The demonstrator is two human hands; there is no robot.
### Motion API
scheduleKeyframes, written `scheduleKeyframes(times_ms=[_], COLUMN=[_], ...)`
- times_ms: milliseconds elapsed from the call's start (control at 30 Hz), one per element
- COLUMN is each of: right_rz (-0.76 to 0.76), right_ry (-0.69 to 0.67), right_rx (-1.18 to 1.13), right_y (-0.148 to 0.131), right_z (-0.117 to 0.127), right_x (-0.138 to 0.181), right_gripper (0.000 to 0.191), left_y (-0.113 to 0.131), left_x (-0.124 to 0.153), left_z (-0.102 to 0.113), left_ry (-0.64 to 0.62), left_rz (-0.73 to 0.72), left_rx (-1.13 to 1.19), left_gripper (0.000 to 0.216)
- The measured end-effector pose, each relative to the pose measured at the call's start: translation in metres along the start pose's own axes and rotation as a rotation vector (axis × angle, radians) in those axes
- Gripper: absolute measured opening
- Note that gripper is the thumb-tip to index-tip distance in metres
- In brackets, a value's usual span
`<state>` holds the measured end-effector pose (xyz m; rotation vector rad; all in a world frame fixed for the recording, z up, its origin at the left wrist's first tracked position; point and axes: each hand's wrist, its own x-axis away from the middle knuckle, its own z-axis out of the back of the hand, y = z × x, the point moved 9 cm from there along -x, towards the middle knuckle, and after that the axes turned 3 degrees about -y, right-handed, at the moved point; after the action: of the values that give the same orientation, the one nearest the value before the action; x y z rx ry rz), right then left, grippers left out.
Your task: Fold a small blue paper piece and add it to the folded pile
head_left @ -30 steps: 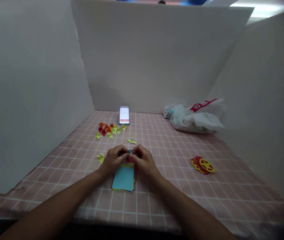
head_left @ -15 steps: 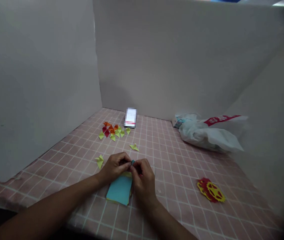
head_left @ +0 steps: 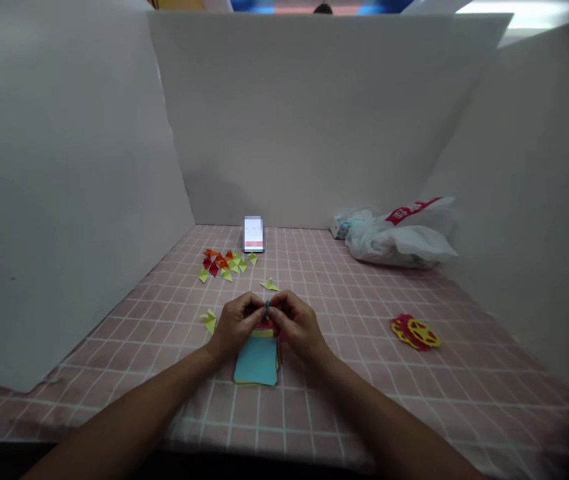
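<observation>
My left hand [head_left: 237, 322] and my right hand [head_left: 298, 324] meet at the fingertips over the table, both pinching a small folded blue paper piece [head_left: 267, 307]. Right under them lies a stack of coloured square paper [head_left: 258, 359] with a blue sheet on top and red and yellow edges showing. A folded yellow piece [head_left: 209, 321] lies just left of my left hand, and another yellow piece [head_left: 269, 285] lies just beyond my fingers.
A heap of folded orange, red and yellow pieces [head_left: 223, 263] lies at the back left beside a standing phone [head_left: 253, 234]. A white plastic bag [head_left: 399, 235] sits at the back right. A red and yellow paper cutout [head_left: 414, 332] lies right. White boards wall in the pink checked tablecloth [head_left: 354, 300].
The camera view swung away and back. Both hands stay pinched together on the small blue piece over the paper stack, with only slight finger shifts.
</observation>
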<state>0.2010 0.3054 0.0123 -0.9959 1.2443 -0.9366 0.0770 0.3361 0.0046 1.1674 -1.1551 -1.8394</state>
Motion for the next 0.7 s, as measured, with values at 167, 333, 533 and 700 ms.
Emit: scheduleKeyframes(times_ms=[167, 333, 533, 700], right_rz=[-0.05, -0.105, -0.062, 0.008], right_ry=[-0.012, -0.028, -0.046, -0.03], right_rx=[-0.059, -0.148, -0.044, 0.14], right_y=[0.001, 0.01, 0.005, -0.005], right_z=[-0.003, -0.001, 0.0, 0.002], right_x=[-0.003, -0.005, -0.004, -0.002], right_gripper=[0.014, 0.016, 0.012, 0.007], left_y=[0.004, 0.001, 0.002, 0.006], left_x=[-0.001, -0.002, -0.002, -0.002], left_z=[0.003, 0.0, 0.003, 0.002], left_ry=[0.012, -0.006, 0.008, 0.004], left_rz=[-0.024, 0.008, -0.002, -0.027], left_rx=[0.003, 0.071, 0.027, -0.066], left_gripper=[0.011, 0.013, 0.012, 0.009])
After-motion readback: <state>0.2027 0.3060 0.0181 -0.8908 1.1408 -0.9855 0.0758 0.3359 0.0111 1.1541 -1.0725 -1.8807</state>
